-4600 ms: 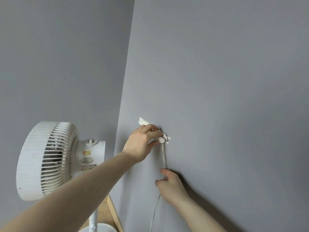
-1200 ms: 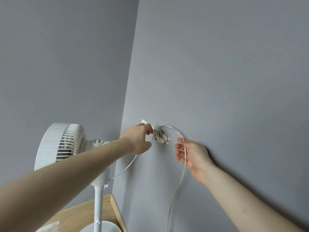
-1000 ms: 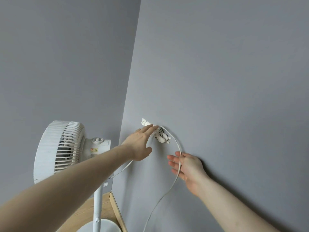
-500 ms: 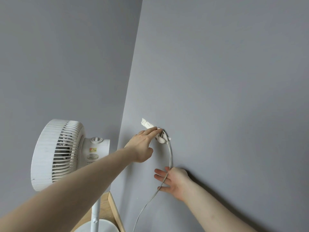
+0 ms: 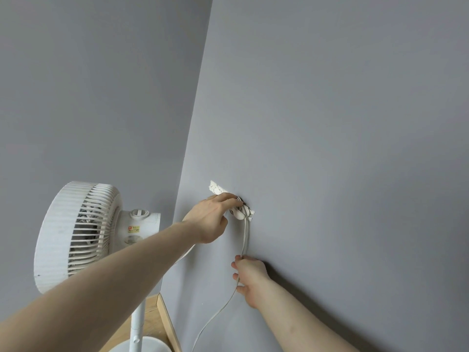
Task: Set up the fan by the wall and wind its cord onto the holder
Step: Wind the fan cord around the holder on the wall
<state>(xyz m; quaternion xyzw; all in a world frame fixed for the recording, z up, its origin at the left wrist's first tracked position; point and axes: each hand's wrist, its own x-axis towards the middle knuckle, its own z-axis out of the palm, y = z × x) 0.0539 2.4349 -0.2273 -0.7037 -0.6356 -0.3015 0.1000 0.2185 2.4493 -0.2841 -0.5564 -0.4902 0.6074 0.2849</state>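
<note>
A white stand fan (image 5: pixel 81 232) stands at the left by the corner, its round base (image 5: pixel 142 348) at the bottom edge. A small white cord holder (image 5: pixel 242 213) is fixed to the grey wall, with turns of white cord around it. My left hand (image 5: pixel 210 219) rests its fingers over the holder and the wound cord. From the holder the cord (image 5: pixel 245 235) drops straight down to my right hand (image 5: pixel 250 276), which grips it against the wall. Below that hand the cord hangs loose toward the floor.
Two grey walls (image 5: pixel 342 123) meet in a corner behind the fan. A wooden skirting edge (image 5: pixel 167 323) and wooden floor show at the bottom. A strip of white torn tape or plaster (image 5: pixel 215 188) sits on the wall just above the holder.
My right hand swept the cord in a loop over the holder, then moved down and closed its fingers on it. My left hand stayed at the holder. The cord now hangs taut.
</note>
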